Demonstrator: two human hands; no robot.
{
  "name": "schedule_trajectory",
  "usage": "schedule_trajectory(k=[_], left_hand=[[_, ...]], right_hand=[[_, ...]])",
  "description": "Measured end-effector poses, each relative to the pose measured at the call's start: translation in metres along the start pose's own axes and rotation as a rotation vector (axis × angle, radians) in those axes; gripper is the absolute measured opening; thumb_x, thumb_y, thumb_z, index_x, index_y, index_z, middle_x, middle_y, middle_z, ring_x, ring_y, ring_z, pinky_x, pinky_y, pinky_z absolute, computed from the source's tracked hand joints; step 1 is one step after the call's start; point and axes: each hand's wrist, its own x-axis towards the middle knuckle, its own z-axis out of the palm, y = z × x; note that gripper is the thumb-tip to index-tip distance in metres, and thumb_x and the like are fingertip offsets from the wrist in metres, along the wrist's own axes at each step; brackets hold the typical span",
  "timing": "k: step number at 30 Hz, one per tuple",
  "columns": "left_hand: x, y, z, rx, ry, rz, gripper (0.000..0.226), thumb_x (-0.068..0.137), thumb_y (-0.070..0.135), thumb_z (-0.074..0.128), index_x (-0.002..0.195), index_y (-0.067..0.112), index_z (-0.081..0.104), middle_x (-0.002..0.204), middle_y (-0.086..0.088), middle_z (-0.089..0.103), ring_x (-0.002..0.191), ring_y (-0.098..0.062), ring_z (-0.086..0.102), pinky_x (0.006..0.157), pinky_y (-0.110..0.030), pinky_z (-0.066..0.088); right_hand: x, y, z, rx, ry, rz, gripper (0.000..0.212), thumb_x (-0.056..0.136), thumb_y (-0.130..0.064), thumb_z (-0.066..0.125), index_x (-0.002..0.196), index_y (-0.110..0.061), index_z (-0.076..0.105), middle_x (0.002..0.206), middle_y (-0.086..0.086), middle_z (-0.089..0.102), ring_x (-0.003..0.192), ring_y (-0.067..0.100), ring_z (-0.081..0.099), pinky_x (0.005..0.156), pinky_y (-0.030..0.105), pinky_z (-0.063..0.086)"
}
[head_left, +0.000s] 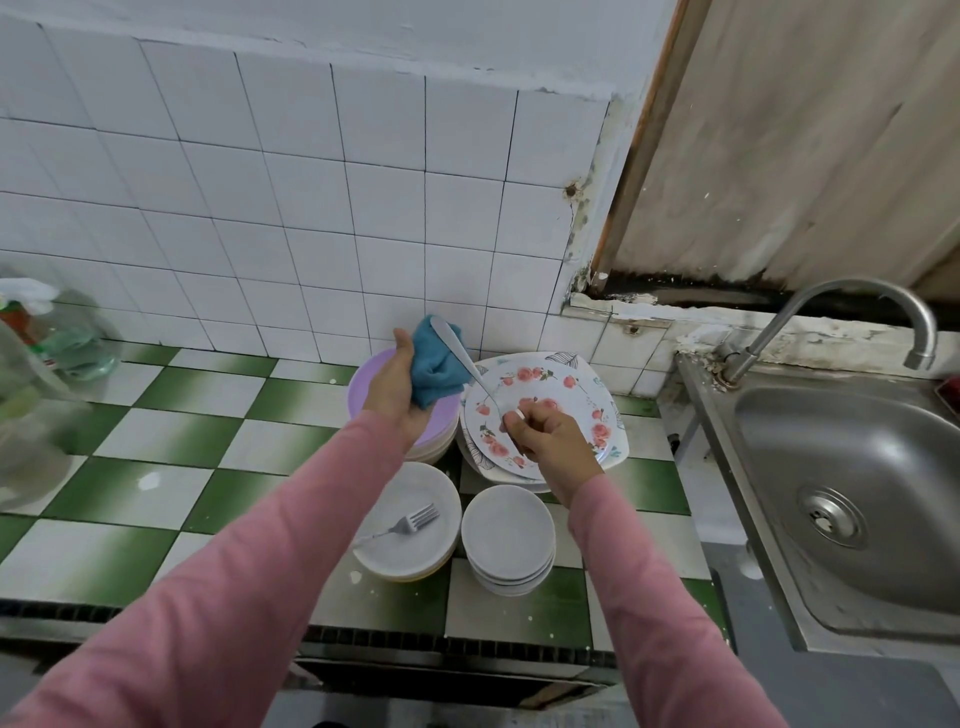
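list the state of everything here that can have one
left grip, holds the blue cloth
blue cloth, bunched against the metal utensil
right grip, pinches the metal utensil
metal utensil, handle end up, head hidden in the grip
fork, lying loose on a white plate stack
floral plate, flat atop its stack
tap, no water running
sink strainer, seated in the drain
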Motion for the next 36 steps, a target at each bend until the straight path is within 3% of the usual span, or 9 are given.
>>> schedule_trajectory(k=[4,9,13,19,25,29,31,33,36], left_hand=[[-0.011,-0.019,0.009,0.140,0.014,-0.053,0.046,0.099,0.044,0.048,0.121,0.004,0.057,0.111,-0.011,0.067,0.089,-0.016,0.066,0.055,-0.022,0.056],[-0.003,-0.008,0.001,0.083,0.003,-0.029,0.057,0.097,0.050,0.047,0.128,0.004,0.056,0.124,-0.013,0.065,0.102,-0.019,0.067,0.069,-0.026,0.056],[-0.003,0.007,0.001,0.032,-0.019,0.030,0.050,0.098,0.051,0.043,0.108,0.007,0.065,0.101,-0.007,0.073,0.083,-0.012,0.072,0.062,-0.022,0.057],[-0.005,-0.014,-0.001,0.197,-0.030,0.017,0.049,0.101,0.043,0.044,0.124,0.003,0.058,0.115,-0.011,0.067,0.099,-0.018,0.066,0.061,-0.022,0.056],[0.007,-0.004,-0.011,0.032,0.065,0.061,0.050,0.096,0.049,0.052,0.118,0.005,0.063,0.121,-0.013,0.068,0.112,-0.025,0.065,0.096,-0.035,0.053],[0.008,0.008,-0.012,-0.010,0.152,0.151,0.047,0.096,0.045,0.054,0.117,0.004,0.063,0.108,-0.009,0.071,0.091,-0.017,0.069,0.070,-0.024,0.058],[0.008,0.013,-0.012,-0.024,0.190,0.189,0.039,0.097,0.043,0.054,0.110,0.007,0.063,0.098,-0.004,0.070,0.083,-0.013,0.067,0.064,-0.021,0.055],[0.008,0.016,-0.013,-0.004,0.222,0.225,0.037,0.098,0.042,0.054,0.109,0.008,0.064,0.095,-0.002,0.068,0.083,-0.013,0.065,0.064,-0.020,0.054],[0.008,0.010,-0.013,0.046,0.274,0.269,0.032,0.096,0.041,0.059,0.103,0.011,0.067,0.098,-0.002,0.069,0.092,-0.019,0.066,0.081,-0.030,0.057]], right_hand=[[0.002,-0.009,0.005,0.005,-0.032,-0.009,0.020,0.100,-0.016,0.058,0.086,-0.004,0.067,0.061,-0.009,0.055,0.056,0.003,0.045,0.058,0.015,0.040],[-0.001,-0.005,-0.003,-0.012,-0.043,0.000,0.021,0.099,-0.015,0.060,0.080,-0.014,0.067,0.058,-0.012,0.053,0.057,0.005,0.043,0.061,0.017,0.038],[-0.005,0.002,-0.004,0.031,-0.059,0.034,0.023,0.100,-0.013,0.058,0.079,-0.011,0.067,0.056,-0.010,0.052,0.057,0.009,0.040,0.057,0.017,0.036],[-0.002,-0.011,0.004,0.021,-0.058,0.035,0.021,0.100,-0.017,0.058,0.082,-0.009,0.067,0.056,-0.011,0.055,0.049,0.000,0.044,0.054,0.015,0.038],[-0.005,0.000,0.004,0.024,-0.056,0.032,0.018,0.099,-0.015,0.060,0.086,-0.007,0.069,0.059,-0.008,0.054,0.050,0.000,0.042,0.055,0.012,0.038],[-0.005,0.005,0.005,0.028,-0.072,0.040,0.016,0.099,-0.013,0.060,0.090,-0.003,0.068,0.066,-0.001,0.053,0.053,0.001,0.042,0.055,0.012,0.037],[-0.005,0.006,0.004,0.057,-0.074,0.051,0.016,0.099,-0.015,0.060,0.093,-0.004,0.070,0.071,0.004,0.054,0.060,0.006,0.042,0.057,0.015,0.036],[-0.005,0.008,0.005,0.142,-0.050,0.064,0.014,0.099,-0.016,0.060,0.093,-0.008,0.071,0.070,0.000,0.055,0.063,0.010,0.039,0.058,0.019,0.033],[-0.003,0.008,0.009,0.220,0.035,0.093,0.013,0.100,-0.017,0.059,0.097,-0.015,0.071,0.067,-0.006,0.052,0.064,0.011,0.037,0.058,0.021,0.032]])
